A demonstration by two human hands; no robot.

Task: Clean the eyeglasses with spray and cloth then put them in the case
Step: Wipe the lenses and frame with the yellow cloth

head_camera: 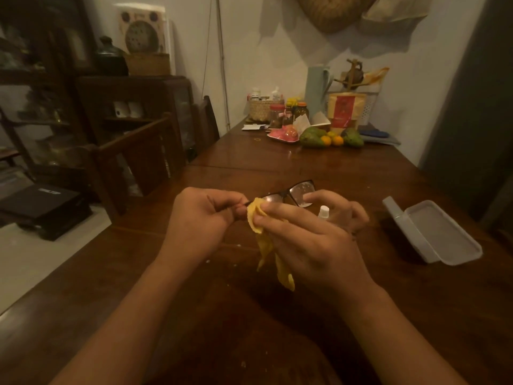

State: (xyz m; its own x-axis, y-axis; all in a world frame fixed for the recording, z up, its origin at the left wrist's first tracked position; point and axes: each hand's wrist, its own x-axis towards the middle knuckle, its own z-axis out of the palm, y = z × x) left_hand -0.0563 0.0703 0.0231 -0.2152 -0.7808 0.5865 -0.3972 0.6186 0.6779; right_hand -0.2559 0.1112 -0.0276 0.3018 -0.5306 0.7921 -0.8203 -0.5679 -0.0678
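Black-framed eyeglasses are held above the wooden table, lenses facing me, with wet spots on the right lens. My left hand pinches the frame's left end. My right hand pinches a yellow cloth over the left lens; the cloth's tail hangs down to the table. A small clear spray bottle with a white nozzle shows just behind my right hand. The grey glasses case lies open at the right.
At the far end of the table stand jars, a basket, a pale jug, a red and tan bag and fruit. Dark wooden chairs and cabinets line the left side. A wall runs along the right.
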